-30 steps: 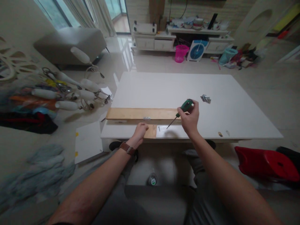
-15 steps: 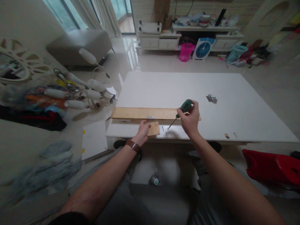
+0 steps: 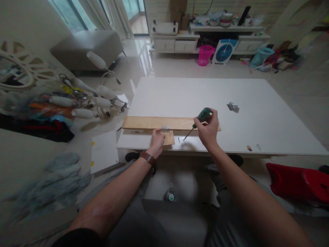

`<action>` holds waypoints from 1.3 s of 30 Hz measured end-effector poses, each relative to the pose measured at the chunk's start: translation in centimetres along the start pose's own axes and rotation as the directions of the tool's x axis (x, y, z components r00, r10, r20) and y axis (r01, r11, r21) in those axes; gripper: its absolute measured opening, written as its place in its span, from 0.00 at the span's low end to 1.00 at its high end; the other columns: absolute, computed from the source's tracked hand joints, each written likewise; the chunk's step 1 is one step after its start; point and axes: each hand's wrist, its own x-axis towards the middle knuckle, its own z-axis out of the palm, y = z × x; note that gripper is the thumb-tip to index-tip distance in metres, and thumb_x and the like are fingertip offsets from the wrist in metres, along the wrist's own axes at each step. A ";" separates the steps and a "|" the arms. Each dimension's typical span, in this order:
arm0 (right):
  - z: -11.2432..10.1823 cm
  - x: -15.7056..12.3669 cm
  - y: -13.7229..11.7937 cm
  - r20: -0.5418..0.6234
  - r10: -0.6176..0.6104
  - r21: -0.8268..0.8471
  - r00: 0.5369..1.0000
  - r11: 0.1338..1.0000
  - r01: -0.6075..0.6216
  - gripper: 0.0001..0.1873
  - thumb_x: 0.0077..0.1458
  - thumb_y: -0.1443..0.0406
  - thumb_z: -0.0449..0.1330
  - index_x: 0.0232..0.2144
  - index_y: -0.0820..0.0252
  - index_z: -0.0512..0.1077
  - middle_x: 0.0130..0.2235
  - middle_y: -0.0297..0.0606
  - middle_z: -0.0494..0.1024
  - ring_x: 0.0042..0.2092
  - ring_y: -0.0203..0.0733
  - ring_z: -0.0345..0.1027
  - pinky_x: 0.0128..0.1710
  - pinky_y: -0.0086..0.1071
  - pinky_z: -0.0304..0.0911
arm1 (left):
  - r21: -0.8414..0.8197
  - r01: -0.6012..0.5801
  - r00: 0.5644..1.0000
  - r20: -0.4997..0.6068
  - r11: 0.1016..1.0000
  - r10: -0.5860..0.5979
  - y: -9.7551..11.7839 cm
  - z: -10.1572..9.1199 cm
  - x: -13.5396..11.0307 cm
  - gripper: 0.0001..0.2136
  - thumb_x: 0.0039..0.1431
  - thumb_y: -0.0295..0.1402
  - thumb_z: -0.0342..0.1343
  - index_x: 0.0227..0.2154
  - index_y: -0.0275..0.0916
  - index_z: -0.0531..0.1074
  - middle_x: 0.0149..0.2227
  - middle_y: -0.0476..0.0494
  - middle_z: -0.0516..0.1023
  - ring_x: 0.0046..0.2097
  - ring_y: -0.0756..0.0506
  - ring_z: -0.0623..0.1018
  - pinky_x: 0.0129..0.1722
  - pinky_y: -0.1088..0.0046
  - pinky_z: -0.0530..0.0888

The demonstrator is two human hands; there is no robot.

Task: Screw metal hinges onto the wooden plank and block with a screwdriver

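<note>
A long pale wooden plank [image 3: 154, 122] lies across the near side of the white table [image 3: 200, 96]. A small wooden piece [image 3: 170, 138] sits in front of it, joined by a metal hinge [image 3: 165, 129]. My left hand [image 3: 157, 140] rests curled on the small piece, pressing it down. My right hand [image 3: 207, 128] grips a green-handled screwdriver [image 3: 199, 120], its tip pointing down-left toward the table. One loose screw [image 3: 178, 140] lies just left of the tip.
A small heap of screws and metal parts [image 3: 232, 107] lies on the table to the right. Two small bits [image 3: 248, 148] sit near the front edge. A red plastic stool [image 3: 298, 183] lies at the right, white-handled clutter [image 3: 84, 99] at the left.
My left hand has shifted a little to the right on the small wooden piece. My right hand and the screwdriver stay almost where they were. The view has turned slightly.
</note>
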 end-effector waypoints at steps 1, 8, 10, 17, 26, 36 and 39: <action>0.0 0.0 0.0 -0.002 -0.002 0.002 1.000 1.000 0.002 0.22 0.54 0.60 0.67 0.50 0.49 0.66 0.37 0.33 0.76 0.35 0.41 0.76 0.26 0.32 0.73 | 0.000 -0.004 1.000 -0.028 1.000 0.004 0.0 0.0 0.0 0.22 0.44 0.18 0.59 0.42 0.44 0.66 0.33 0.50 0.74 0.34 0.46 0.76 0.37 0.73 0.71; 0.2 -0.1 -0.7 0.026 -0.012 0.079 1.000 0.997 0.010 0.28 0.56 0.58 0.67 0.58 0.45 0.65 0.42 0.35 0.76 0.39 0.43 0.75 0.33 0.37 0.77 | -0.018 0.022 0.992 -0.120 1.000 -0.024 -0.2 -0.1 0.9 0.15 0.46 0.23 0.62 0.36 0.41 0.66 0.35 0.48 0.73 0.37 0.47 0.75 0.40 0.70 0.71; 0.5 -0.1 -0.8 0.034 -0.013 0.088 0.999 0.996 0.010 0.32 0.56 0.57 0.67 0.61 0.44 0.64 0.43 0.35 0.75 0.39 0.42 0.75 0.33 0.36 0.78 | -0.033 0.025 0.993 -0.112 0.999 -0.029 -0.2 -0.1 1.1 0.13 0.47 0.25 0.62 0.35 0.41 0.68 0.35 0.48 0.73 0.36 0.47 0.75 0.40 0.69 0.71; 2.0 -0.6 -1.3 0.066 -0.067 0.124 0.996 0.991 0.059 0.39 0.59 0.55 0.66 0.68 0.40 0.57 0.47 0.36 0.76 0.44 0.44 0.77 0.38 0.38 0.81 | -0.050 0.002 0.995 -0.104 0.999 -0.008 0.1 -0.3 1.2 0.06 0.47 0.26 0.59 0.29 0.39 0.70 0.32 0.49 0.73 0.34 0.47 0.73 0.38 0.70 0.70; 4.0 -1.2 -2.2 0.114 -0.137 0.212 0.984 0.971 0.110 0.34 0.62 0.58 0.64 0.65 0.39 0.55 0.52 0.40 0.78 0.55 0.50 0.79 0.44 0.44 0.83 | -0.063 -0.010 0.997 -0.081 0.998 0.005 0.1 0.0 1.0 0.06 0.49 0.29 0.64 0.27 0.37 0.72 0.30 0.47 0.76 0.32 0.48 0.74 0.36 0.71 0.69; 4.9 -1.3 -2.2 0.192 -0.121 0.235 0.974 0.969 0.074 0.38 0.60 0.62 0.64 0.69 0.39 0.56 0.53 0.39 0.78 0.50 0.48 0.80 0.48 0.46 0.83 | -0.086 -0.026 0.999 -0.048 0.996 0.022 -1.0 -0.2 2.3 0.11 0.46 0.31 0.69 0.33 0.36 0.75 0.34 0.44 0.80 0.35 0.48 0.77 0.38 0.71 0.72; 5.1 -1.3 -1.8 0.196 -0.150 0.252 0.969 0.963 0.098 0.38 0.61 0.61 0.65 0.69 0.39 0.56 0.53 0.38 0.78 0.50 0.47 0.80 0.46 0.45 0.83 | -0.088 -0.027 0.999 -0.032 0.996 0.024 -1.3 -0.2 2.6 0.12 0.46 0.31 0.69 0.34 0.36 0.76 0.35 0.44 0.81 0.35 0.47 0.77 0.40 0.69 0.73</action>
